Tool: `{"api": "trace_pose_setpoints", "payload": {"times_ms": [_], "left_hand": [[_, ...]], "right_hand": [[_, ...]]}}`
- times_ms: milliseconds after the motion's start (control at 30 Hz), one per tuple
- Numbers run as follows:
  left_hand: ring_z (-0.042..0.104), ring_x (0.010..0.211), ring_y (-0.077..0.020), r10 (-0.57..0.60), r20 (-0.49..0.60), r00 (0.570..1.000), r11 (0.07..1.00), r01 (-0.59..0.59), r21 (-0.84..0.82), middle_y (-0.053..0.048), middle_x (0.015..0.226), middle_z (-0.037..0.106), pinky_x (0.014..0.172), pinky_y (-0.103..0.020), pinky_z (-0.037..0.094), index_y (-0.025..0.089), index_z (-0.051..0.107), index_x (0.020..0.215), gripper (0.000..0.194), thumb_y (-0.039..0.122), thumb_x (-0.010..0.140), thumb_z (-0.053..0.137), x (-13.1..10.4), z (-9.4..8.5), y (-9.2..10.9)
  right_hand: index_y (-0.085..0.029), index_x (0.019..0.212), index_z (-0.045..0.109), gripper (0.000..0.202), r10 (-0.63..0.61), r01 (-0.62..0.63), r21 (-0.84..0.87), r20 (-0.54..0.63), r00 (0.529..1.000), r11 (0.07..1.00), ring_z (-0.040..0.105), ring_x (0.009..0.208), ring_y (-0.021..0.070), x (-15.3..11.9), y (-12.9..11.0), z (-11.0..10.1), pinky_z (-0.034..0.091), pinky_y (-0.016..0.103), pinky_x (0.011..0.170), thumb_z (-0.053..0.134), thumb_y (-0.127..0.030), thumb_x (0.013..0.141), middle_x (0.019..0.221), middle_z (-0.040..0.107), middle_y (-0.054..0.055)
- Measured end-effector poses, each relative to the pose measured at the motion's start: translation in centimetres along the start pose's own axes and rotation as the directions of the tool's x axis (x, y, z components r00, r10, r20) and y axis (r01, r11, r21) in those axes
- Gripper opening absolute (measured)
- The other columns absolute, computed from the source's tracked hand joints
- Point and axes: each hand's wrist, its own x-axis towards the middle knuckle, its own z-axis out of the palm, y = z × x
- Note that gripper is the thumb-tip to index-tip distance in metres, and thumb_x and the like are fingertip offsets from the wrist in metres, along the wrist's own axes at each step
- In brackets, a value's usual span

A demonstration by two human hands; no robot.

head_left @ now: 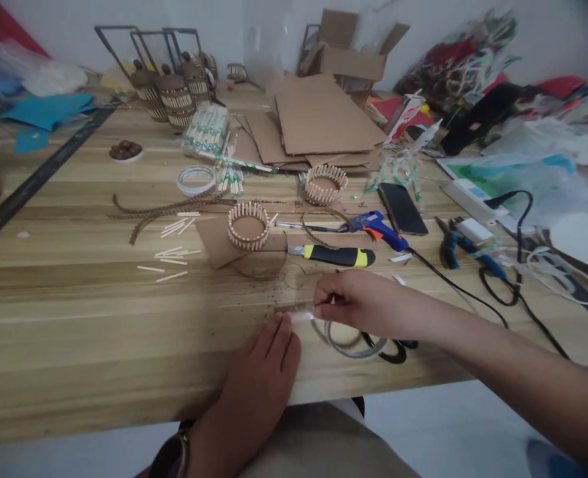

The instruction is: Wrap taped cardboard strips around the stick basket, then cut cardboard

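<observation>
My left hand [267, 365] lies flat near the table's front edge, its fingertips on the left end of a clear, shiny strip [301, 317]. Closed in a pinch, my right hand [351, 302] holds the strip's other end. Below and partly behind the right hand are a tape roll [356, 352] and black scissor handles [396, 353]. Just beyond my hands lies a yellow-black utility knife [338, 255]. A ring of short wooden sticks [248, 227] stands on a brown cardboard piece [217, 245], with a second stick ring [325, 184] farther back.
A blue glue gun [381, 229], its cord, a phone [402, 208] and pliers [448, 245] are at the right. Loose sticks [174, 252] lie left. Cardboard sheets [324, 116], packed sticks [207, 129] and lantern-like pieces [174, 99] stand behind.
</observation>
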Motion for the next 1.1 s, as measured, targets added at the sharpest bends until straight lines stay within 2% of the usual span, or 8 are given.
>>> {"api": "trace_pose_setpoints", "payload": {"times_ms": [133,233,467,667,1100], "left_hand": [[0.069,0.114,-0.0294,-0.02,-0.015,1.0,1.0,0.02,-0.011,-0.017,0.121,0.072,0.089,-0.04,0.056,0.011,0.06,0.11,0.026,0.009,0.099,0.036,-0.2,0.3,0.3],[0.069,0.113,-0.0289,-0.035,-0.02,0.999,0.999,0.035,-0.02,-0.017,0.123,0.071,0.091,-0.04,0.055,0.011,0.06,0.111,0.025,0.01,0.099,0.038,-0.3,0.4,0.4],[0.067,0.116,-0.0293,-0.045,-0.059,0.997,0.998,0.043,-0.045,-0.018,0.125,0.07,0.093,-0.04,0.053,0.01,0.061,0.111,0.026,0.012,0.101,0.036,-0.2,0.3,0.4],[0.068,0.116,-0.0294,-0.037,-0.037,0.999,0.999,0.036,-0.041,-0.019,0.124,0.071,0.094,-0.04,0.053,0.009,0.06,0.113,0.026,0.009,0.1,0.037,-0.3,0.1,0.5],[0.064,0.123,-0.029,-0.062,-0.026,0.998,0.997,0.06,-0.052,-0.018,0.128,0.069,0.098,-0.042,0.053,0.01,0.058,0.118,0.027,0.01,0.099,0.039,-1.1,0.1,0.7]], "right_hand": [[-0.018,0.073,0.065,0.015,-0.018,0.015,0.039,0.075,0.997,0.999,0.044,0.058,0.0106,3.2,0.2,1.4,0.031,0.023,0.055,0.06,-0.024,0.085,0.062,0.053,-0.005],[-0.017,0.074,0.067,0.015,-0.023,0.018,0.055,0.108,0.994,0.998,0.046,0.06,0.011,4.1,0.7,2.1,0.032,0.023,0.056,0.059,-0.024,0.085,0.064,0.054,-0.004],[-0.018,0.074,0.068,0.014,-0.003,0.003,0.0,0.093,0.996,1.0,0.049,0.063,0.012,4.5,1.0,2.4,0.033,0.024,0.059,0.061,-0.023,0.086,0.068,0.059,-0.002],[-0.018,0.073,0.066,0.016,-0.017,0.022,-0.042,0.131,0.991,0.999,0.049,0.062,0.0125,4.8,0.9,2.0,0.033,0.024,0.06,0.061,-0.023,0.088,0.063,0.056,-0.003],[-0.019,0.081,0.069,0.014,0.063,-0.043,-0.124,0.17,0.983,0.991,0.051,0.059,0.0128,5.1,0.0,2.0,0.031,0.025,0.058,0.06,-0.024,0.091,0.059,0.058,-0.003]]}}
